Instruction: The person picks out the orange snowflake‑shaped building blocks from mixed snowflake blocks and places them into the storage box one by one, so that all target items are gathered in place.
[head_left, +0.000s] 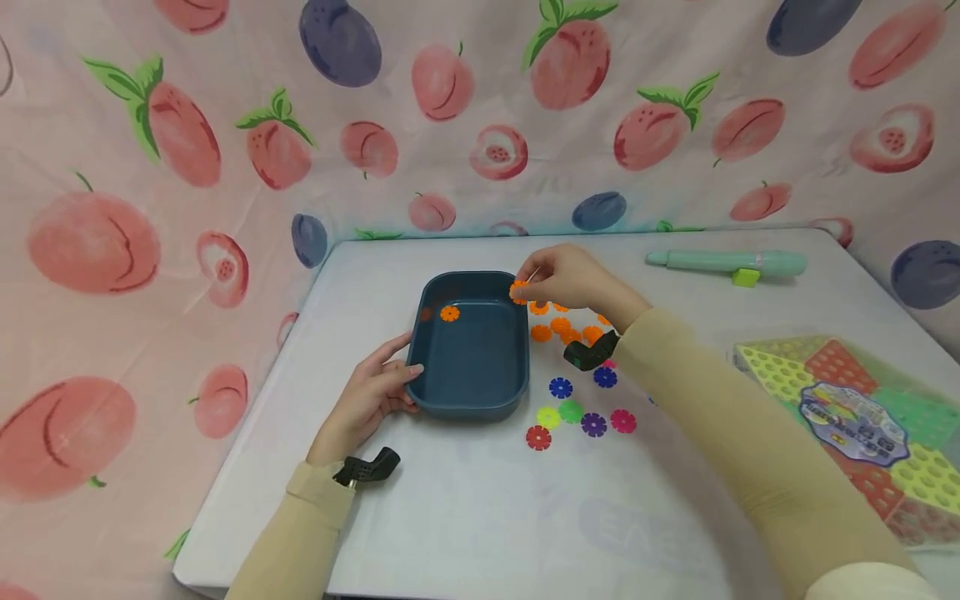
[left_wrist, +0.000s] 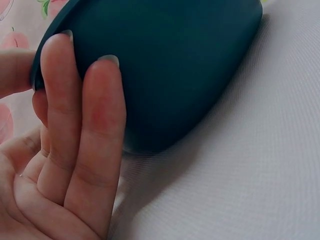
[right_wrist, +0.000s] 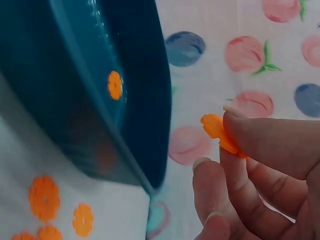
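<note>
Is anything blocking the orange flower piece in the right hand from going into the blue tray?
Nothing visible blocks it. The right hand pinches the orange flower piece at the far right corner of the blue tray, whose top is open. The left hand grips the tray's left side, out of the way.

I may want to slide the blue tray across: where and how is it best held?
Probably take the blue tray by its left wall toward the front, coming from the left: thumb over the rim, fingers against the outside, much as the left hand holds it. The raised wall offers an edge to pinch, while loose discs lie close along the right side.
</note>
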